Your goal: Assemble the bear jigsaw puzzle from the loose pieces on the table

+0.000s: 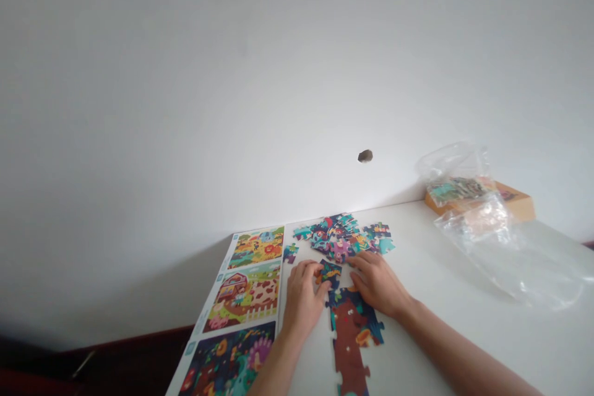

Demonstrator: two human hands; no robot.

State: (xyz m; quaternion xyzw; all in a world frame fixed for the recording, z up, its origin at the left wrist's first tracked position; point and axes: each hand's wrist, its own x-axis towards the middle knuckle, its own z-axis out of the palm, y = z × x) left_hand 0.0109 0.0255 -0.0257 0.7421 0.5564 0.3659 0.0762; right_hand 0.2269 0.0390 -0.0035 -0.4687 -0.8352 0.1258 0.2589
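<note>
My left hand (304, 294) pinches a dark blue jigsaw piece (331, 273) with an orange pattern between thumb and fingers, low over the table. Just below that piece lies a joined strip of jigsaw pieces (350, 352) with a brown bear on dark blue. My right hand (378, 281) rests at the strip's upper right, fingers apart, with nothing visible in its grasp. Its fingertips lie close to a heap of loose jigsaw pieces (331, 238) beyond both hands. A single loose piece (291, 253) sits left of the heap.
A picture sheet (250, 269) with three printed scenes runs along the table's left side, partly behind my left forearm. At the back right, clear plastic bags (487, 216) with pieces inside lie over an orange box (524, 201). A white wall (297, 86) with a hole borders the table.
</note>
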